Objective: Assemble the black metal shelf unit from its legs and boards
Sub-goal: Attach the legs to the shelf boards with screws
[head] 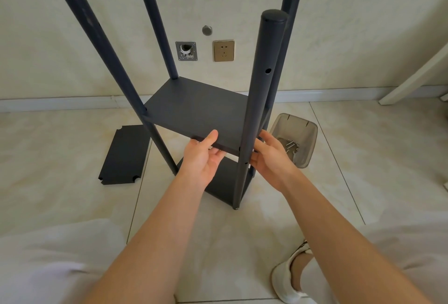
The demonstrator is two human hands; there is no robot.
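The black metal shelf unit is standing on the tiled floor [72, 202] in front of a wall, its four legs rising around a bottom board [221, 183] that is lying at floor level. The left hand [202, 158] is grasping the near edge of the middle board [194, 112], thumb lying on top and fingers curling underneath, and is holding it partway up between the legs. The right hand [274, 158] is reaching in at the board's near right corner, its fingertips touching the near right leg [259, 90]; whether it is gripping the leg or the board cannot be told, as the leg is hiding the fingertips. A spare board [126, 155] with notched corners is lying flat on the floor to the left of the unit. Just to the right of the unit, a clear plastic tub [304, 131] is sitting with screws [291, 146] in it. A gold wall socket [223, 50] is showing behind the legs.
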